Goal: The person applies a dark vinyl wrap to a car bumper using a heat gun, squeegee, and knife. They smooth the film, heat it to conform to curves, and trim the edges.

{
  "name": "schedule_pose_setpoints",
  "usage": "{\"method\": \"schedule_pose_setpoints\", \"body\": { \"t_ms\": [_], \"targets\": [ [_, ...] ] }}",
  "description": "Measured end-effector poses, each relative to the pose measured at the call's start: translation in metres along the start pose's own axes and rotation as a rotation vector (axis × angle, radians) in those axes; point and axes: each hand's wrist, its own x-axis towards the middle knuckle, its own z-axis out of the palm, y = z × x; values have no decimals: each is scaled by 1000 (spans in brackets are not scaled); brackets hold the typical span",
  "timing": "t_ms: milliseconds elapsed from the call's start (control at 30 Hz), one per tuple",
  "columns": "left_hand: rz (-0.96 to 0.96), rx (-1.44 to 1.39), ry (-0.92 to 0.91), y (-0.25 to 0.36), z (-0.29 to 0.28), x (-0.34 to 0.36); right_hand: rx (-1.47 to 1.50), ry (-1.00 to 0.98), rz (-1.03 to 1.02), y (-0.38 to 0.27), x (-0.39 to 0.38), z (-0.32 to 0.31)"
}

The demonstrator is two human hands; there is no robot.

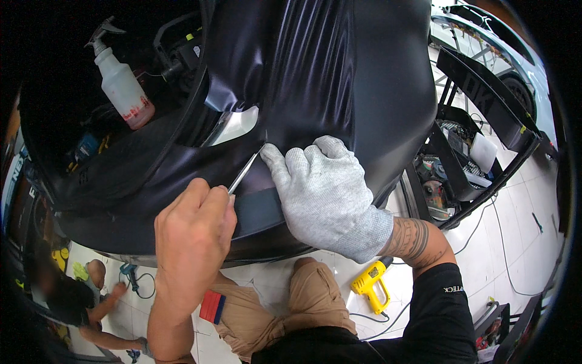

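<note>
My bare left hand (193, 227) is closed around a slim silver craft knife (244, 170). The knife's tip points up and away, meeting dark film beside my other hand. My right hand (327, 197), in a pale grey knitted glove, lies on the car panel with its fingers curled in against the film; their tips are partly hidden. Satin black film (309, 67) covers the curved bodywork, with long wrinkles running down toward the glove. Left of the knife tip, a light-coloured piece (239, 125) shows through an opening in the film.
A spray bottle (124, 88) stands at the far left in the dark recess. Yellow heat gun (371, 285) and cables lie on the tiled floor. A black cart (467, 151) holds tools at the right. Another person (76, 297) crouches at the lower left. A red squeegee (211, 306) hangs by my leg.
</note>
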Motion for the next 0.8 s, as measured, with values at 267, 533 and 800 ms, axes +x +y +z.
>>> {"method": "schedule_pose_setpoints", "body": {
  "t_ms": [267,533,800],
  "targets": [
    [172,185,-89,-11,-19,15,-2,-59,3,1,-2,-1],
    [223,289,-176,-15,-32,18,0,-30,24,-2,1,-3],
    [284,423,-257,-31,-52,21,-26,-30,15,0,0,-2]
  ]
}}
